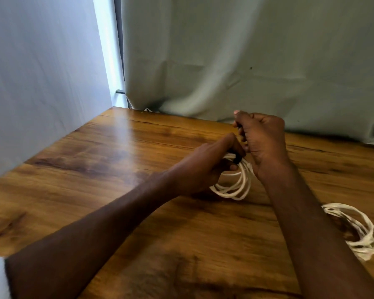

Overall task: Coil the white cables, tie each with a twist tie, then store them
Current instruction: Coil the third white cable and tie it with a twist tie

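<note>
A coiled white cable (235, 184) stands on edge on the wooden table (95, 169), its lower loops touching the tabletop and its top gathered between the two hands. The left hand (205, 167) curls round the top of that coil from the left, its index finger stretched out over the strands and its thumb tucked under them. A black tie (236, 159) wraps the strands just beside the tip of that finger. The right hand (261, 143) is clenched above and to the right of the coil, fingers folded in, thumb and forefinger pinching a dark strip that runs up from the tie; whether that strip is the tie's free end cannot be told through the blur. The coil hangs below both sets of fingers, between the wrists. A second coil of white cable (361, 229) lies flat on the table, well to the right of the first coil, beyond the right forearm. A pale curtain (246, 50) hangs behind the table's far edge.
</note>
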Demonstrator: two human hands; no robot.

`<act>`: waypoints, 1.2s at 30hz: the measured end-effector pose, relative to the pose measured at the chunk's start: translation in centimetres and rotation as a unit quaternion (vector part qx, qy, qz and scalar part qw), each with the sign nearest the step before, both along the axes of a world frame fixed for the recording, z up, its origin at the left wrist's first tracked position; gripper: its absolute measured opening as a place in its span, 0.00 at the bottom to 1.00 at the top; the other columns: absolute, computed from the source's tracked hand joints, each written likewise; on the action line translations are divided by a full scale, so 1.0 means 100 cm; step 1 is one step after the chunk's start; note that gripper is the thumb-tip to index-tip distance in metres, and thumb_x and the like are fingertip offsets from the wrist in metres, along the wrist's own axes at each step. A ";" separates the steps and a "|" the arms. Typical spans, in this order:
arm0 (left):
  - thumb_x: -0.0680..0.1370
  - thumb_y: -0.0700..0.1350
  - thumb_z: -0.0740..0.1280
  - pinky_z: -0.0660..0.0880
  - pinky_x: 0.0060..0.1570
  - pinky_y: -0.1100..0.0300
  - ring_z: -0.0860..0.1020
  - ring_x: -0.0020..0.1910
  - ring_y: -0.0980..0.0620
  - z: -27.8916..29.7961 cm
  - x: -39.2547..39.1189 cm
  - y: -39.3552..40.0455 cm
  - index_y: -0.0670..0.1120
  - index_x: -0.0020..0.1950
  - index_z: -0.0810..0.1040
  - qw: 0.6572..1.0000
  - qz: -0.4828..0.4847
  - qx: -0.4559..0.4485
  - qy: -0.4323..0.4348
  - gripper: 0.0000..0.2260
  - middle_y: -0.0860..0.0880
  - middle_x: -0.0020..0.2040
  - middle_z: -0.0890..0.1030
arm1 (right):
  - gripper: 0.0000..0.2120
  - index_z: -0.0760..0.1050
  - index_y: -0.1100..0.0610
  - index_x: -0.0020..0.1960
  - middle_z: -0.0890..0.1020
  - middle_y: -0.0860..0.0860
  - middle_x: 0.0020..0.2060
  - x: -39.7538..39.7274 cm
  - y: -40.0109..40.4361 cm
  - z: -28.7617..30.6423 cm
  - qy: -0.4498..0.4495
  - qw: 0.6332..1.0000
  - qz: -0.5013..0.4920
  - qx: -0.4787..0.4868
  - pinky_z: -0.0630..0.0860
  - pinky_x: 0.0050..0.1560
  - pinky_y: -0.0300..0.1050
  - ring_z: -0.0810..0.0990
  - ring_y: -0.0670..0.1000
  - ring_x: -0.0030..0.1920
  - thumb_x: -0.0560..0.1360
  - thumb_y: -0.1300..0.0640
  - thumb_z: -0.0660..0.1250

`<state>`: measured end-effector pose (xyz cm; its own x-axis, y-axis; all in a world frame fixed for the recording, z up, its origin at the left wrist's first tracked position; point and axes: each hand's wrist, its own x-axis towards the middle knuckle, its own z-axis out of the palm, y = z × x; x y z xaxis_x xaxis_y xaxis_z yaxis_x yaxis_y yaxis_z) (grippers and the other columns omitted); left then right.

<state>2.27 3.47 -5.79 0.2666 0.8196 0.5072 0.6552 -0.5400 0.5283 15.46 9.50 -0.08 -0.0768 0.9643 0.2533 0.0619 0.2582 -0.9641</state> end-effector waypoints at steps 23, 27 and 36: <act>0.87 0.44 0.60 0.65 0.27 0.62 0.74 0.28 0.56 0.027 -0.052 -0.001 0.44 0.48 0.78 0.866 0.197 -0.260 -0.379 0.12 0.51 0.32 0.79 | 0.17 0.81 0.42 0.60 0.86 0.42 0.51 -0.021 -0.009 -0.033 -0.361 0.880 0.105 0.288 0.79 0.46 0.45 0.83 0.47 0.46 0.72 0.47 0.78; 0.87 0.45 0.61 0.65 0.26 0.62 0.75 0.29 0.54 0.029 -0.045 -0.004 0.44 0.48 0.77 0.863 0.190 -0.263 -0.388 0.11 0.51 0.31 0.78 | 0.13 0.82 0.42 0.56 0.85 0.43 0.42 -0.027 -0.013 -0.034 -0.284 0.907 0.068 0.303 0.76 0.40 0.43 0.81 0.45 0.39 0.72 0.47 0.78; 0.85 0.45 0.59 0.69 0.30 0.58 0.75 0.32 0.52 0.037 -0.038 -0.009 0.44 0.49 0.79 0.859 0.167 -0.249 -0.415 0.11 0.48 0.35 0.78 | 0.05 0.87 0.52 0.44 0.87 0.44 0.40 -0.030 -0.006 -0.032 -0.116 0.967 0.094 0.206 0.72 0.38 0.28 0.83 0.40 0.39 0.71 0.58 0.80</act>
<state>-1.54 2.61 -2.14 -0.3103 0.9503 -0.0271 0.0160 0.0337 0.9993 12.43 8.93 -3.31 -0.3426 0.7480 0.5684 0.1782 0.6458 -0.7425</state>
